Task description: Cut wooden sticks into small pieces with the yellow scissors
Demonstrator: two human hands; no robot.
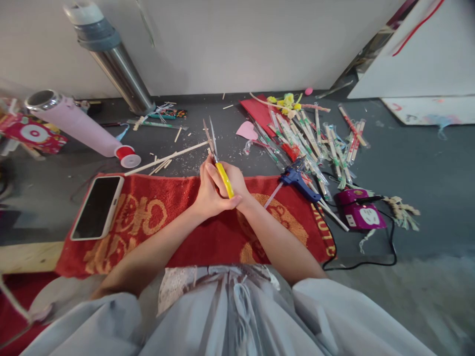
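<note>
My right hand (237, 180) is closed around the yellow handle of a pair of scissors (224, 179). The blades point away from me and stand slightly apart. Pressed against it, my left hand (205, 192) has its fingers pinched together just below the blades; a small pale bit shows at the fingertips, too small to name. One end of a long thin wooden stick (166, 157) reaches close to the blades, and I cannot tell whether it touches them. Short cut sticks (161, 167) and pale crumbs are scattered around it on the dark table.
A red towel (178, 247) lies under my forearms, with a phone (98, 207) on its left. A blue glue gun (300, 184), wrapped sticks (308, 136) and a purple power block (358, 210) with a black cord are at right. A pink tumbler (79, 123) and steel flask (118, 69) are at left.
</note>
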